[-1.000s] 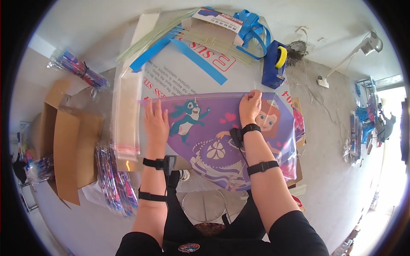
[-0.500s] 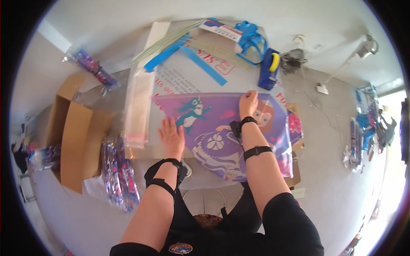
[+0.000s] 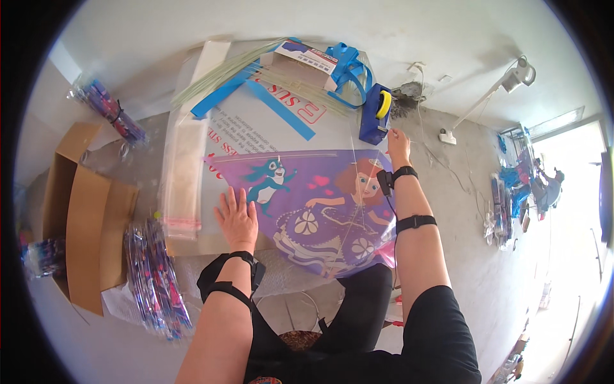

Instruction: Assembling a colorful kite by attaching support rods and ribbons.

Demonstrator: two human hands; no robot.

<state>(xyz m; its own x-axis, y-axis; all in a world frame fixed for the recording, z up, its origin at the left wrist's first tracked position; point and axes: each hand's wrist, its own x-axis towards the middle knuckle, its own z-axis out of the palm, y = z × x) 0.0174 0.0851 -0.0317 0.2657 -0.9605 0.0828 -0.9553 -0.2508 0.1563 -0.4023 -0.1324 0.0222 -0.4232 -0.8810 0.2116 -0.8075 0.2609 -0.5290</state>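
Note:
A purple kite sail [image 3: 294, 192], printed with a cartoon princess and a blue squirrel, lies over the near part of the work surface. Fingers spread, my left hand [image 3: 238, 221] rests flat at its lower left edge. Beyond the sail's upper right corner, my right hand [image 3: 399, 147] is pinched at the near end of a blue tape dispenser [image 3: 372, 120] with a yellow core. Anything between those fingertips is too small to make out. A thin pale rod [image 3: 288, 155] runs along the sail's upper edge.
Behind the sail lie blue strips [image 3: 281, 109], a bundle of thin pale rods [image 3: 224, 77], a small box [image 3: 304, 57] and blue straps [image 3: 348, 70]. Clear plastic sleeves [image 3: 185, 173] lie at left. An open cardboard box [image 3: 93, 237] and wrapped bundles [image 3: 153, 275] stand beside the table.
My right hand has left the sail's upper right part and reached right to the tape dispenser, uncovering the princess's face. My left hand stays flat on the left edge. The whole view has shifted.

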